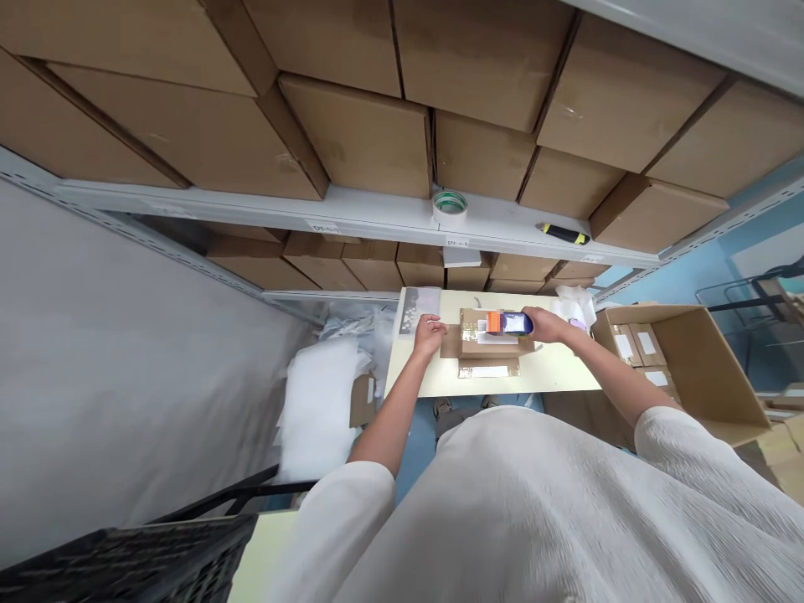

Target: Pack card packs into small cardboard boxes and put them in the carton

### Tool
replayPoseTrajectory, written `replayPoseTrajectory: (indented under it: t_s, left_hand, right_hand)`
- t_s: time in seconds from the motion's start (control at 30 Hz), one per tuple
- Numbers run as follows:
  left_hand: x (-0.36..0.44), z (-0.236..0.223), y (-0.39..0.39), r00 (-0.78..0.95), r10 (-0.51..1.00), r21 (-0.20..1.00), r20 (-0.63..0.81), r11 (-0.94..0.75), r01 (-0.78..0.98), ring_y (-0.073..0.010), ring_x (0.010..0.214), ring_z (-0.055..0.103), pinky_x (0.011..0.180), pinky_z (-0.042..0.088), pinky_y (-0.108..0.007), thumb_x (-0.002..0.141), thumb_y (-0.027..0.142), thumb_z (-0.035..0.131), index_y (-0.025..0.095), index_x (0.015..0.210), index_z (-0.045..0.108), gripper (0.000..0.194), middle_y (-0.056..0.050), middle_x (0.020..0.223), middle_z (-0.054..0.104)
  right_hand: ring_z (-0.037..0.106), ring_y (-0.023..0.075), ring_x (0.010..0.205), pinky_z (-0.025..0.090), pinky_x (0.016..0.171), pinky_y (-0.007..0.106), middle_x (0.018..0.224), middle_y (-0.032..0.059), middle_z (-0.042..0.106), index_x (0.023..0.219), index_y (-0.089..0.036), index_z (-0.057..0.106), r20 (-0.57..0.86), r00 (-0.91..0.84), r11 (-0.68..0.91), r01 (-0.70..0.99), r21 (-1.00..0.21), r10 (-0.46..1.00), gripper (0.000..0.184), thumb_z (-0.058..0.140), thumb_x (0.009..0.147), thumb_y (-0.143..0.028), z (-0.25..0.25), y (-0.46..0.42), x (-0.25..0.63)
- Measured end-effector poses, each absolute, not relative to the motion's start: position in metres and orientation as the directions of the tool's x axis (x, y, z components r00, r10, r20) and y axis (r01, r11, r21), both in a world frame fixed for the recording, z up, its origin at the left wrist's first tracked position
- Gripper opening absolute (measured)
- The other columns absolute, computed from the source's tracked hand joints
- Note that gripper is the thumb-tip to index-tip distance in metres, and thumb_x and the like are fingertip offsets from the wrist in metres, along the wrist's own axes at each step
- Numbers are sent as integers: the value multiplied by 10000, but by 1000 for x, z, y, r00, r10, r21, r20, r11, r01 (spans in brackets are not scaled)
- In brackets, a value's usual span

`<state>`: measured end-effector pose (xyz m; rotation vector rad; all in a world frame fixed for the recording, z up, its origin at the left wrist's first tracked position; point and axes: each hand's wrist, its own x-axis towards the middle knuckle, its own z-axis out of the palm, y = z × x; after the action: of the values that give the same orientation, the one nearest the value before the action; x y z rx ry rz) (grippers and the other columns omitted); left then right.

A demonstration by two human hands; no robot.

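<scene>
A small cardboard box [468, 343] lies on the pale yellow table, with shiny tape along its edges and a white label on top. One brown flap [450, 342] sticks out at its left and another flap [465, 368] lies toward me. My right hand [545, 324] is closed round a tape dispenser [516, 323], blue-purple with an orange front, held over the box's top. At the left flap is my left hand [429, 335], its fingers loosely bent and apart; whether they touch the flap is hard to tell.
Above the table [433, 385], a metal shelf [377, 209] carries large cartons, a tape roll [450, 207] and a yellow-black cutter [564, 234]. An open carton [709, 368] with small boxes stands right. White foam sheets [320, 402] are piled left, near a black crate [138, 561].
</scene>
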<state>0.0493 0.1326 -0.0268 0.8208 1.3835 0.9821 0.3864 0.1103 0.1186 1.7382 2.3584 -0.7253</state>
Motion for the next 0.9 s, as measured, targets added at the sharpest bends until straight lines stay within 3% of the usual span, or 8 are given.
replayPoseTrajectory:
  t_s: [0.33,0.63,0.8,0.9]
  left_hand:
    - [59,-59,135,-67,880,882,-470,464,-81,-175,723,665,817,547,-325,644,254,824,250,943,616,364,40,731,675]
    - [92,-64,123,-32,847,845,-531,526,-102,-224,909,732,948,560,-371,772,227,817,234,962,619,275,-16,846,704]
    - [95,-55,114,-171,900,910,-400,413,41,-203,975,712,1008,545,-370,811,149,746,233,1002,598,256,-53,1033,696]
    - [90,-50,107,-59,947,946,-316,319,51,-204,992,716,1024,546,-377,864,137,667,243,1009,614,187,-53,1024,714]
  right_hand:
    - [684,287,1035,460,729,312,1142,108,761,1154,-231,629,-443,-273,228,962,-152,854,374,781,813,-213,129,113,365]
    - [673,285,1013,459,741,317,1131,114,750,1152,-214,620,-450,-265,222,964,-147,853,364,772,821,-219,126,113,363]
    - [679,284,1016,461,757,317,1141,115,749,1148,-209,620,-436,-264,219,964,-151,860,359,764,819,-196,123,111,363]
    - [680,285,1017,466,774,319,1144,115,747,1152,-210,619,-429,-261,212,964,-160,865,363,764,820,-185,123,109,364]
